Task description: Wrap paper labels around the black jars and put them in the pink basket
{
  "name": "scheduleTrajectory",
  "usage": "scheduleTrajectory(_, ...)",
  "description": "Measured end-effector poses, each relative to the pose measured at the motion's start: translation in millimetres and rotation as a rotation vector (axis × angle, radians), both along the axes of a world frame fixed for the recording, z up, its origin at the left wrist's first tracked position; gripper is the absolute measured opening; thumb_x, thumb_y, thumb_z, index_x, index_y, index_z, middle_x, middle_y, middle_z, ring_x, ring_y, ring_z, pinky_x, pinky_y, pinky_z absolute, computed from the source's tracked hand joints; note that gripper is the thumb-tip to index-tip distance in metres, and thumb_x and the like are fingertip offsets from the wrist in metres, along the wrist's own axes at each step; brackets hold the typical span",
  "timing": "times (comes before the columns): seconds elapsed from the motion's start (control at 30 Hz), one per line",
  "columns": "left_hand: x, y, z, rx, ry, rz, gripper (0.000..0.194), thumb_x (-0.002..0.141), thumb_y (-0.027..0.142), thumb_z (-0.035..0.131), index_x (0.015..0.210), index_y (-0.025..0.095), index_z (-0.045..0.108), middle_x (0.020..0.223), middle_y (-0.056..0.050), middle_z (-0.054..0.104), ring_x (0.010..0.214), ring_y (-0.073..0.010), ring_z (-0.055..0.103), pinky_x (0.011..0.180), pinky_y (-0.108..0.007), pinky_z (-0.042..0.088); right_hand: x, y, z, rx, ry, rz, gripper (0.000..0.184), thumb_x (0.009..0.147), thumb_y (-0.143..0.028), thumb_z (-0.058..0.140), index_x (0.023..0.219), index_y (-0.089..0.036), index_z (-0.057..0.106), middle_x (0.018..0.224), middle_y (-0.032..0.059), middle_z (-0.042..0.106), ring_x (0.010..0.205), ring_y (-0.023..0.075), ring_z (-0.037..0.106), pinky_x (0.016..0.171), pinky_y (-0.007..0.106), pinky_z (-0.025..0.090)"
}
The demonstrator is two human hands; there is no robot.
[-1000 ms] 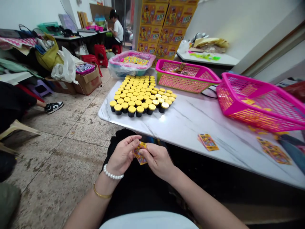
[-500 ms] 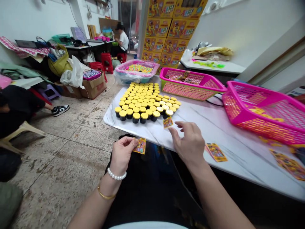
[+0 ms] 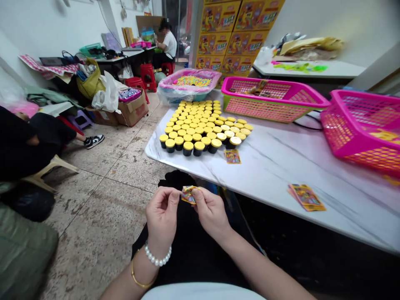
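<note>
In front of my lap, my right hand [image 3: 213, 213] pinches a small yellow printed card [image 3: 188, 194] between thumb and fingers. The card looks slightly bent, and the right thumb covers part of it. My left hand [image 3: 161, 214], with a pearl bracelet and a gold bangle at the wrist, is closed in a pinch right at the card's left edge. Whether anything is between its fingertips is hidden. Another printed card [image 3: 233, 156] lies on the white marbled table [image 3: 265, 166], by the front of several yellow-lidded black tubs [image 3: 198, 146]. A small stack of similar cards [image 3: 308, 197] rests farther right.
Two pink plastic baskets [image 3: 275, 110] [image 3: 350, 141] stand along the back and right of the table. A plastic-lined basin [image 3: 189, 83] of colourful bits sits behind the tubs. Stacked yellow cartons [image 3: 231, 41] rise beyond. Another person [image 3: 168, 43] sits at a far table; someone's leg and shoe [image 3: 93, 141] show at left.
My right hand has let go of the card lying by the tubs and come left to the card my left hand held. The view has shifted a little.
</note>
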State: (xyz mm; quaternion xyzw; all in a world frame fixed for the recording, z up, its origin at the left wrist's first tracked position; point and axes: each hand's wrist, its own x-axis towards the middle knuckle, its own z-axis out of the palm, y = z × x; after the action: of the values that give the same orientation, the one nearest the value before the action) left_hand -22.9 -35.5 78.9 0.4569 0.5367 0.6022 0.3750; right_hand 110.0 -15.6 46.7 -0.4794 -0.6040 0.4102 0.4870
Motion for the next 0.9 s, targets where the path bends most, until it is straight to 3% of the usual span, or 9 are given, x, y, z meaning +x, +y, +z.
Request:
scheduleTrajectory(0.27, -3.0, -2.3, -1.7, 0.075, 0.111, 0.014, 0.02, 0.089, 0.035, 0.066, 0.079, 0.019, 0.074, 0.079, -0.005, 0.067, 0.078, -0.0175, 0.062, 0.071, -0.027, 0.05, 0.0, -5.3, 6.1, 0.169, -0.143, -0.001, 0.044, 0.102, -0.04, 0.044, 0.063, -0.021, 0.046, 0.059, -0.0015, 0.048, 0.054, 0.0114, 0.046, 0.053, 0.025, 0.034)
scheduleTrajectory(0.5, -9.5, -4.5, -4.0, 0.057, 0.043, 0.108, 0.014, 0.082, 0.029, 0.074, 0.075, 0.018, 0.069, 0.073, -0.001, 0.062, 0.068, -0.0129, 0.057, 0.063, -0.023, 0.048, 0.9, -3.7, 9.0, 0.215, -0.215, -0.004, 0.044, 0.103, -0.038, 0.041, 0.062, -0.021, 0.042, 0.058, -0.0025, 0.042, 0.053, 0.0109, 0.042, 0.052, 0.025, 0.032)
scheduleTrajectory(0.67, -11.0, -5.8, -10.6, 0.098, 0.122, 0.018, 0.009, 0.084, 0.027, 0.072, 0.082, 0.019, 0.076, 0.081, -0.005, 0.066, 0.077, -0.0156, 0.062, 0.065, -0.025, 0.051, -4.5, -1.6, 6.9, 0.316, -0.247, 0.059, 0.041, 0.103, -0.031, 0.043, 0.063, -0.02, 0.041, 0.058, -0.0038, 0.04, 0.051, 0.009, 0.04, 0.051, 0.023, 0.031)
scheduleTrajectory(0.9, -10.7, -6.1, -18.4, -0.052, -0.104, 0.141, 0.022, 0.076, 0.026, 0.078, 0.095, 0.018, 0.071, 0.083, -0.004, 0.071, 0.073, -0.0141, 0.066, 0.066, -0.024, 0.055, -6.6, -1.0, 5.2, 0.379, -0.357, -0.022, 0.04, 0.102, -0.025, 0.045, 0.063, -0.021, 0.039, 0.057, -0.0043, 0.039, 0.049, 0.0084, 0.04, 0.049, 0.023, 0.03)
